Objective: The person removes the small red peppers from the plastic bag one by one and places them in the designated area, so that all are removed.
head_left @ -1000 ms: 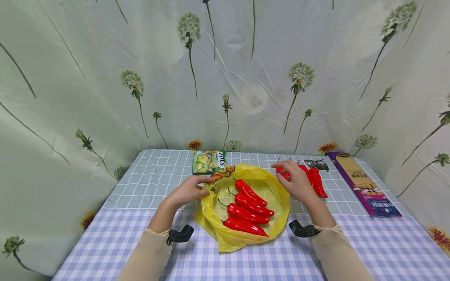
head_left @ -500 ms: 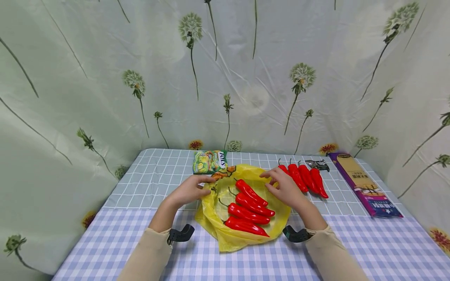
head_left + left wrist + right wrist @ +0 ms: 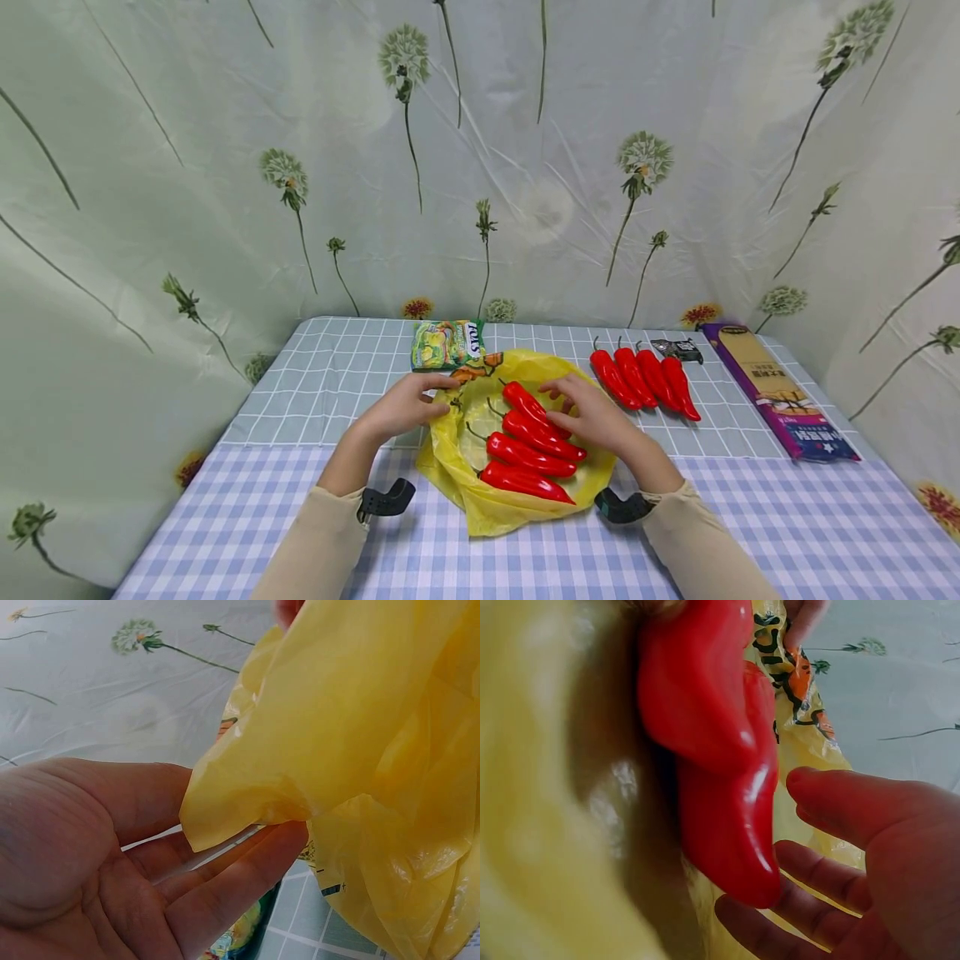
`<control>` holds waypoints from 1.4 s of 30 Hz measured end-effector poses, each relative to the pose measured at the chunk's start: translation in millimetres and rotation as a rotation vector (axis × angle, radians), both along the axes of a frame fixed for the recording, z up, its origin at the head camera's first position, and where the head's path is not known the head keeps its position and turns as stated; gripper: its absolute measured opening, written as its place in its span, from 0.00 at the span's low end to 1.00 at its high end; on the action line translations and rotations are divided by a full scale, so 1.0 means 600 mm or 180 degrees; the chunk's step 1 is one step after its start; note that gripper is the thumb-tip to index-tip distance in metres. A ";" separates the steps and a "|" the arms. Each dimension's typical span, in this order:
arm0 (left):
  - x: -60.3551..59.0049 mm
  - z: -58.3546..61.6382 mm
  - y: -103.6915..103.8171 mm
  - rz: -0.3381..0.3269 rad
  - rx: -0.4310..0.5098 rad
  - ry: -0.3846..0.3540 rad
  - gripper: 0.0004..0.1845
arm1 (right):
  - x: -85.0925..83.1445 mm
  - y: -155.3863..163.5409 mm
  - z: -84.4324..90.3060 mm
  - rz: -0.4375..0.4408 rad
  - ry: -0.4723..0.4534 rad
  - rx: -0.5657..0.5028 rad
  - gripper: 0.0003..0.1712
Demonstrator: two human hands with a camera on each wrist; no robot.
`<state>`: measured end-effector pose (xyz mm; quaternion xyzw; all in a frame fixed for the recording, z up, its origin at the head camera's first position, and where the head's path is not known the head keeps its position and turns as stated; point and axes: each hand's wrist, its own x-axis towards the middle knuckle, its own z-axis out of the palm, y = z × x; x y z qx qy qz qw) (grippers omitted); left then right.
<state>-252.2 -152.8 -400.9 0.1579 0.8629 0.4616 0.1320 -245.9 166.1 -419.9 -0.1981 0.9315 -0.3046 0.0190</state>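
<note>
Left of centre, left hand [image 3: 405,406] pinching the rim of the yellow bag [image 3: 517,512], peppers in the bag [image 3: 534,435] at mid-frame. Right of that, right hand [image 3: 592,417] spread over them, fingers [image 3: 840,799] open, probably reaching for one; next, closing round it. Further right, row of four peppers [image 3: 645,379] on the table [image 3: 300,383]. Only the left wrist view shows the film [image 3: 247,802] against the fingers.

A pale green backdrop cloth [image 3: 525,167] printed with dandelions hangs in soft, even light behind the bench [image 3: 300,383], whose grey-green grid cover gives way nearer the camera to a blue-and-white gingham cloth [image 3: 525,567].
</note>
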 end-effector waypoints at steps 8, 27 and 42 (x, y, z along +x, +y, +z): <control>0.001 0.001 0.000 0.0009 -0.0036 0.0036 0.21 | -0.002 -0.002 -0.007 0.0007 -0.0188 0.0036 0.27; 0.002 0.003 -0.001 0.0028 -0.0019 0.0041 0.21 | -0.003 -0.004 -0.015 0.0080 -0.0155 0.0157 0.33; 0.002 0.002 0.000 0.0026 0.0010 -0.0016 0.21 | -0.008 -0.016 -0.012 -0.0071 -0.0026 0.0212 0.30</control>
